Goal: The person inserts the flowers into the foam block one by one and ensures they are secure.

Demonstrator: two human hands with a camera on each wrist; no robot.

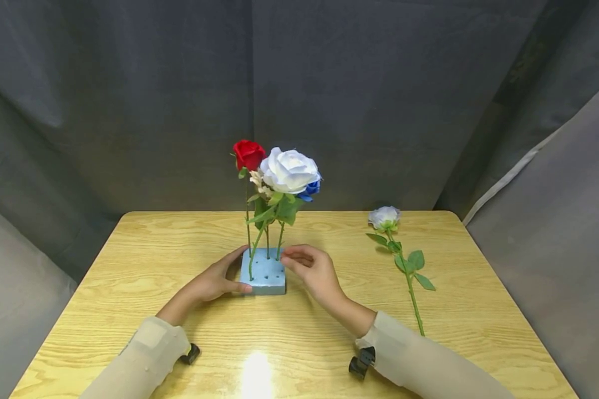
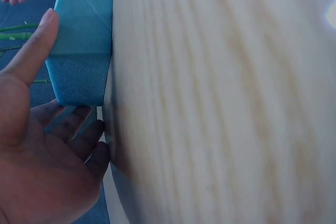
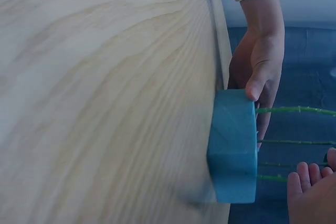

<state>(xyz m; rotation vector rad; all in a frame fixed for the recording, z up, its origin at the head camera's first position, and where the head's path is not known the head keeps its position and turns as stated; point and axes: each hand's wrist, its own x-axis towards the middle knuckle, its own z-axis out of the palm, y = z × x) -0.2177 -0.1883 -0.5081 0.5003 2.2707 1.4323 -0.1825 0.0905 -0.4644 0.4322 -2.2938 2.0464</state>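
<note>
A light blue foam block with holes in its top stands on the table. My left hand holds it at the left, thumb on the near corner and fingers along the side. Several artificial flowers stand in the block: a red rose, a large white rose, a blue flower partly hidden behind the white one, and a small cream flower. My right hand is beside the block's back right, fingers loosely bent, fingertips right at the rightmost stem.
Another white rose, pale and leafy, lies on the right of the wooden table, its stem reaching toward my right sleeve. Dark grey curtains hang behind the table and at its sides.
</note>
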